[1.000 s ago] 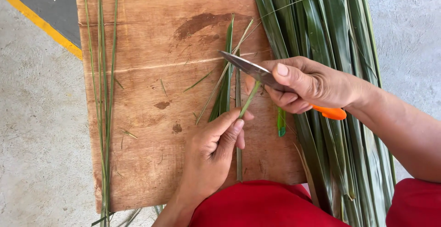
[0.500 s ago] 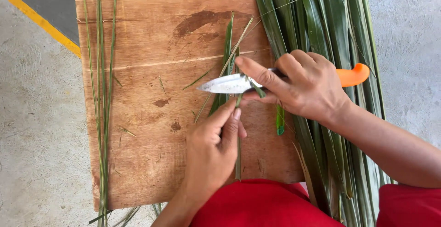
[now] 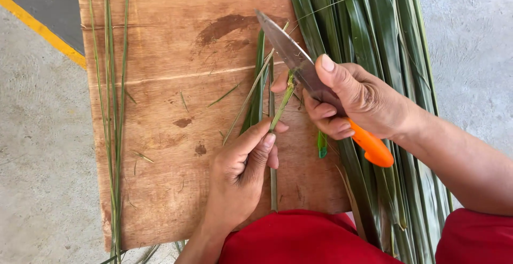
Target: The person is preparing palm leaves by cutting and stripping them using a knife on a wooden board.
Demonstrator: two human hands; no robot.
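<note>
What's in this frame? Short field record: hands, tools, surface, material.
left hand: pinches a thin green leaf strip on the board
right hand: grip closed on a knife with an orange handle, thumb on the blade, blade tilted up and away
surface: wooden board on a concrete floor
material: pile of long green leaves at right; thin stripped ribs along the board's left edge

thin stalks (image 3: pixel 111 120) left on board (image 3: pixel 176 40), leaf pile (image 3: pixel 374 34) right
</note>
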